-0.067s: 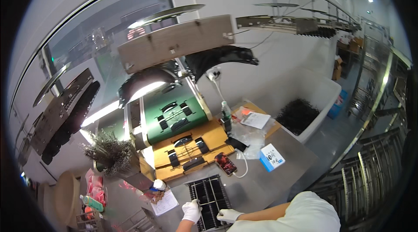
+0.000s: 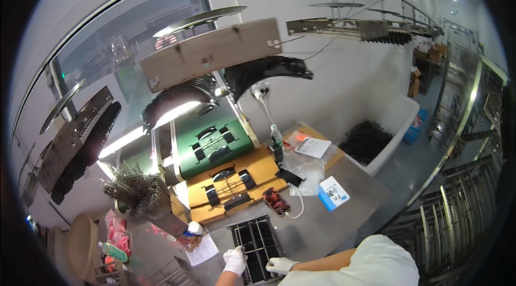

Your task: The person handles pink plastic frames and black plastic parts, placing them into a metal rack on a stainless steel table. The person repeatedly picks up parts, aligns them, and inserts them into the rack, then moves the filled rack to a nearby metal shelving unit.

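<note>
A metal rack (image 2: 257,239) with dark slots and crossbars lies on the bench at the lower middle. At its left side rail is my left hand (image 2: 234,261), in a white glove, fingers curled closed on the metal. My right hand (image 2: 281,265), gloved in white too, reaches in from the right and pinches the rack near its lower right part. Both sets of fingertips are partly hidden. Just beyond the rack, a frame with curved black pieces (image 2: 231,186) rests on brown cardboard (image 2: 200,213).
A similar frame lies on the green conveyor belt (image 2: 188,165). Right of the cardboard are a phone (image 2: 277,201) on a white cable and a blue-and-white box (image 2: 334,193). A bin of thin metal wires (image 2: 134,189) stands left, near a paper sheet (image 2: 203,251). Black-laden racks (image 2: 212,52) hang overhead.
The whole view has shifted very slightly. Both hands keep their places on the rack.
</note>
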A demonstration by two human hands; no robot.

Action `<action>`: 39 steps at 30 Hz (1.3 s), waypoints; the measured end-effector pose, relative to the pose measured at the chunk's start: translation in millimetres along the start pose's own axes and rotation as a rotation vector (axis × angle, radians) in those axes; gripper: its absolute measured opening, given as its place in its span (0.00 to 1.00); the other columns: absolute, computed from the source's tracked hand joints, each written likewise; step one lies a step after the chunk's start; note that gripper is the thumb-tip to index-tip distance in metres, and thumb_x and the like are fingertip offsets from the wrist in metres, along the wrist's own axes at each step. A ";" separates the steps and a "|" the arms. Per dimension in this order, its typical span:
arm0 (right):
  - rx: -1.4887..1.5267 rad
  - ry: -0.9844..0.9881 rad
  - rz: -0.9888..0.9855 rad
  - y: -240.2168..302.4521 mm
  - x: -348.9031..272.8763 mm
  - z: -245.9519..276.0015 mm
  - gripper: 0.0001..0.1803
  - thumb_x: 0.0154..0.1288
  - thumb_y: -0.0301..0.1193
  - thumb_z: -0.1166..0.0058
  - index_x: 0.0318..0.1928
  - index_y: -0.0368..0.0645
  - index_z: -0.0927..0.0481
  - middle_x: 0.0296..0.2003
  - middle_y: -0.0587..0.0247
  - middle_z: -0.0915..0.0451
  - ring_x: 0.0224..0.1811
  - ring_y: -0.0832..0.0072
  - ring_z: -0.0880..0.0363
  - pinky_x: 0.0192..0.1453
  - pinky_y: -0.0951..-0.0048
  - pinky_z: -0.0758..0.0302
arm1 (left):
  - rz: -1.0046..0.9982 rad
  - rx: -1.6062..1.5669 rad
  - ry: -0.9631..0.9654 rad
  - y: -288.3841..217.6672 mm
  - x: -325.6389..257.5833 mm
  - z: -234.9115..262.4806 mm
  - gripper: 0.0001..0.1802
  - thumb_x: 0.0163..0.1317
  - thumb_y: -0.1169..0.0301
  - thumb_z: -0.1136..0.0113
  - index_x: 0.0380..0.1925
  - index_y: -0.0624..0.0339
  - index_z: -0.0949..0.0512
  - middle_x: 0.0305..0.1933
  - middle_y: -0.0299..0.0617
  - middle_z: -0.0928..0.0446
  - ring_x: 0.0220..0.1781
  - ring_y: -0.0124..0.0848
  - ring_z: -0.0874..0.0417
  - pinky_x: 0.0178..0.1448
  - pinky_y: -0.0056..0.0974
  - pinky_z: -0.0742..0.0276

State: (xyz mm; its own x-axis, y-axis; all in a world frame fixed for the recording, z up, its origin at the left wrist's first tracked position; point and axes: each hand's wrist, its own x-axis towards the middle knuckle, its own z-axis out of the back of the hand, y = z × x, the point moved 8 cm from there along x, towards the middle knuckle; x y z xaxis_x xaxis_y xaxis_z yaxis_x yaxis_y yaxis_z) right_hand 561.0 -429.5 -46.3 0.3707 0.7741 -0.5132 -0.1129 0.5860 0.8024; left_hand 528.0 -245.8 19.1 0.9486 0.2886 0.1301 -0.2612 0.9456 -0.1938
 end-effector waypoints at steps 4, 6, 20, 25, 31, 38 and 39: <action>0.099 0.066 0.016 2.2 7.9 -3.9 0.19 0.71 0.45 0.43 0.53 0.45 0.19 0.31 0.67 0.12 0.24 0.78 0.20 0.31 0.71 0.22 | -0.047 -0.008 -0.010 3.7 -6.1 4.7 0.21 0.53 0.67 0.30 0.49 0.54 0.17 0.42 0.51 0.15 0.45 0.54 0.15 0.50 0.55 0.20; 0.103 0.115 0.034 2.7 12.9 -8.1 0.22 0.72 0.44 0.43 0.58 0.44 0.20 0.35 0.67 0.11 0.25 0.78 0.21 0.31 0.71 0.22 | -0.059 0.028 -0.099 8.3 -23.2 22.1 0.26 0.54 0.69 0.32 0.55 0.54 0.20 0.56 0.50 0.19 0.54 0.55 0.20 0.57 0.54 0.22; 0.538 -0.069 0.093 38.6 -10.9 7.4 0.07 0.66 0.26 0.39 0.38 0.45 0.25 0.26 0.67 0.24 0.17 0.82 0.32 0.19 0.77 0.37 | -0.070 0.161 -0.125 -110.2 -148.2 31.9 0.17 0.64 0.65 0.43 0.53 0.48 0.21 0.36 0.37 0.22 0.40 0.36 0.18 0.42 0.42 0.28; 0.517 0.128 0.139 128.1 -76.5 18.1 0.09 0.69 0.27 0.40 0.45 0.42 0.26 0.27 0.68 0.27 0.17 0.84 0.35 0.18 0.79 0.40 | -0.058 0.081 -0.225 -132.5 -164.9 134.1 0.24 0.56 0.65 0.32 0.54 0.53 0.23 0.35 0.42 0.23 0.37 0.43 0.18 0.42 0.48 0.25; 0.524 0.489 0.250 228.9 -119.4 -16.4 0.36 0.70 0.26 0.38 0.72 0.28 0.40 0.35 0.61 0.20 0.26 0.81 0.25 0.29 0.80 0.28 | 0.019 0.074 -0.314 -126.2 -215.6 253.3 0.24 0.54 0.70 0.34 0.53 0.56 0.24 0.36 0.43 0.19 0.37 0.46 0.16 0.39 0.50 0.24; -0.058 0.337 0.846 404.7 -185.2 -14.1 0.31 0.67 0.23 0.42 0.70 0.32 0.28 0.45 0.54 0.12 0.44 0.74 0.14 0.51 0.72 0.18 | 0.188 0.047 -0.443 -48.0 -305.2 354.8 0.35 0.48 0.67 0.24 0.58 0.62 0.25 0.47 0.47 0.18 0.47 0.49 0.17 0.47 0.50 0.24; -0.074 0.231 1.021 424.2 -181.8 -22.2 0.28 0.66 0.21 0.41 0.67 0.36 0.23 0.45 0.56 0.12 0.42 0.75 0.13 0.48 0.71 0.16 | 0.194 0.050 -0.422 -31.4 -315.1 360.6 0.36 0.48 0.66 0.23 0.59 0.61 0.25 0.47 0.46 0.19 0.47 0.47 0.17 0.47 0.49 0.25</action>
State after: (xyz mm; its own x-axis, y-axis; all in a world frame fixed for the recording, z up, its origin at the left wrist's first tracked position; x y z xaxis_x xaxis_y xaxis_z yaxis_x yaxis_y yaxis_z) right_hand 425.2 -316.4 380.6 -0.1171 0.9311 0.3453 -0.3321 -0.3644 0.8700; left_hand 172.8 -312.4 334.9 0.7282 0.4868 0.4825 -0.4447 0.8712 -0.2078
